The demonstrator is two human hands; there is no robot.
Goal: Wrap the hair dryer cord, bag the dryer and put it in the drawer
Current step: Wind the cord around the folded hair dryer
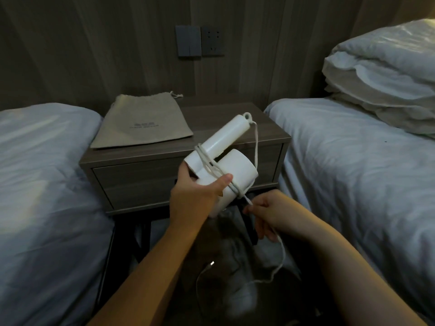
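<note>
While held up in front of a bedside cabinet, white hair dryer, handle pointing up and away, barrel toward the right. White cord looped several times around the body where handle meets barrel, one strand running from the handle's tip down the far side. Left hand gripping the dryer from below, fingers closed around the body, thumb pressing the loops. Right hand just below and right of the dryer, fingers pinched on the loose cord, the rest trailing down toward the floor. Beige drawstring bag lying flat on the cabinet's surface, back left. Drawer in the cabinet front closed. White beds on both sides, pillows stacked on the right one.
</note>
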